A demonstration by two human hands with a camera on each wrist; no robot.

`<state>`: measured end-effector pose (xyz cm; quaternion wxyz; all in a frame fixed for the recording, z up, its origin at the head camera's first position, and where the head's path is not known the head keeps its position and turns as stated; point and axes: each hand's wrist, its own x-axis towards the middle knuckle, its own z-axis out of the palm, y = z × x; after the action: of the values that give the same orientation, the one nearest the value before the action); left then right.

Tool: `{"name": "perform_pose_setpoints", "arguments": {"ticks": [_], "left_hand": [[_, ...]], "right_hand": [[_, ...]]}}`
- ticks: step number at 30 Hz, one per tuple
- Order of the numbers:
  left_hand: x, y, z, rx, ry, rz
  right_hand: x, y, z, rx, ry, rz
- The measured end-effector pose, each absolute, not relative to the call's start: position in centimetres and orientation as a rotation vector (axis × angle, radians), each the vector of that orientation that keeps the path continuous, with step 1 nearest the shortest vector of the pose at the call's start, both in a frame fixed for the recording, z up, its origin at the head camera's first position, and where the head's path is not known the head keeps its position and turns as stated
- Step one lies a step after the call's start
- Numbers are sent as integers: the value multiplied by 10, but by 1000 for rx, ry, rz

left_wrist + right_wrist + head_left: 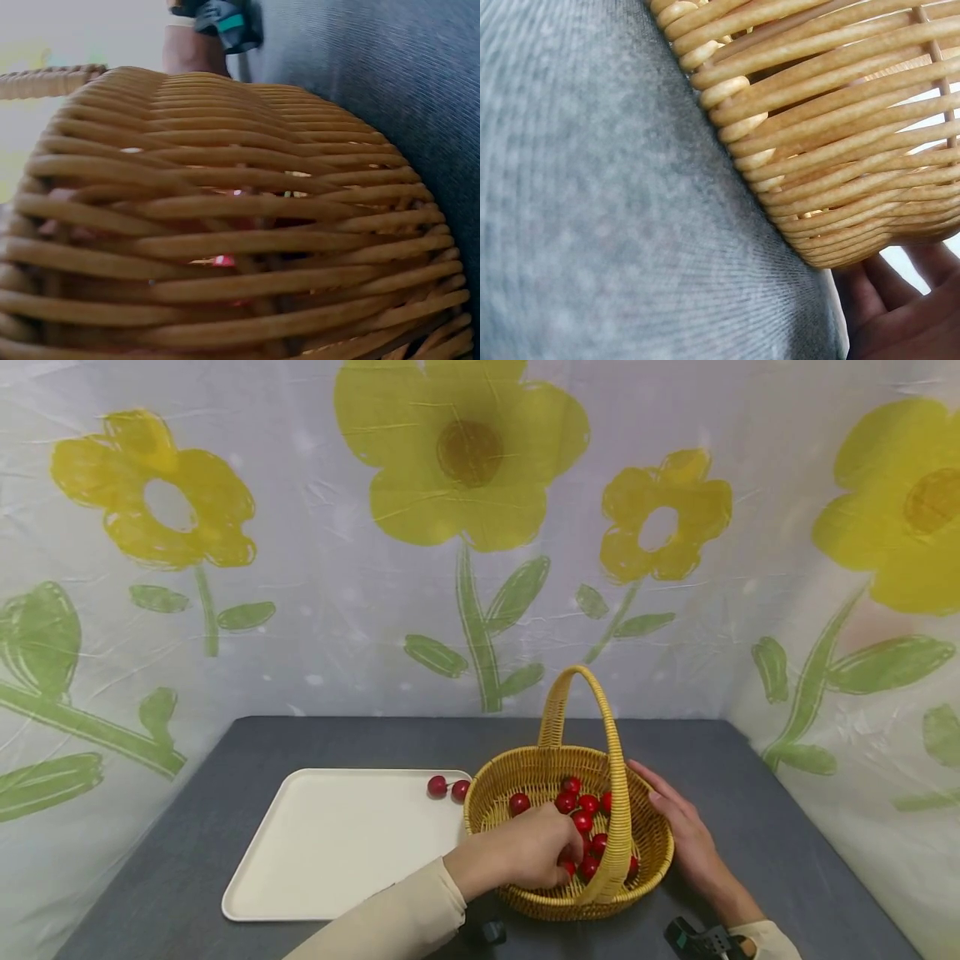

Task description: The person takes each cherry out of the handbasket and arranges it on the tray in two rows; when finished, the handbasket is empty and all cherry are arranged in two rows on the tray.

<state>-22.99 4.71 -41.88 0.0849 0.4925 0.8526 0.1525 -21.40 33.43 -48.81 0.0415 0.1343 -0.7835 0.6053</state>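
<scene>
A wicker basket [525, 906] with a tall arched handle [617, 793] holds several red cherries [582, 821]. My left hand [525, 846] reaches over its near left rim, with curled fingers and thumb around a cherry [567, 867] low inside. In the left wrist view the woven wall of the basket [225, 202] covers that hand; bits of red show through the gaps. My right hand [690, 839] rests along the outside of the basket's right wall, fingers extended. The right wrist view shows those fingers [889, 281] against the wicker.
Left of the basket lies a cream rectangular tray [352, 843]. Two joined cherries [448, 788] lie at its far right corner, right beside the basket's rim. A small dark object [492, 932] is near the table's front, below my left sleeve. Flower-printed sheets [322, 610] enclose the dark grey table [180, 827].
</scene>
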Motion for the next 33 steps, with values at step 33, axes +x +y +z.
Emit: {"name": "perform_pose_setpoints", "arguments": {"ticks": [33], "left_hand": [[-204, -125, -409, 905, 2188, 1871]], "right_hand": [[-210, 332, -485, 425, -2391, 1909]]}}
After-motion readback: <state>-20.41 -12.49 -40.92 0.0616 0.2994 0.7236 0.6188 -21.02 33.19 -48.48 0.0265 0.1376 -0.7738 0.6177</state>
